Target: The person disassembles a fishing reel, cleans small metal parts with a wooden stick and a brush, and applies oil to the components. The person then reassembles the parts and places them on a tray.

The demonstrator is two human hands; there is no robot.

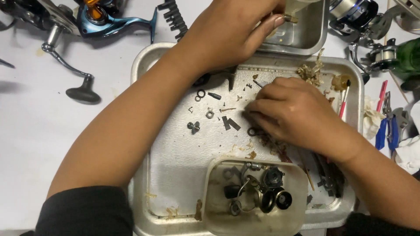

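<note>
My left hand (232, 32) reaches across to the small metal tray (313, 37) at the top, fingers closed on a small pale piece at its rim. Palm down on the big metal tray (144, 70), my right hand (288, 111) has its fingertips closed on tiny dark parts; a thin pin pokes out above the fingers. Loose washers, a ring (201, 93), a nut (210, 114), a screw (194, 127) and flat black bits (230, 123) lie scattered just left of that hand.
A clear tub (214, 175) of gears and reel parts sits at the tray's near edge. A blue fishing reel (103, 22) with crank handle (83, 94) lies upper left. More reels (376, 52), blue pliers (390, 129), a red tool (381, 95) and tissue lie to the right.
</note>
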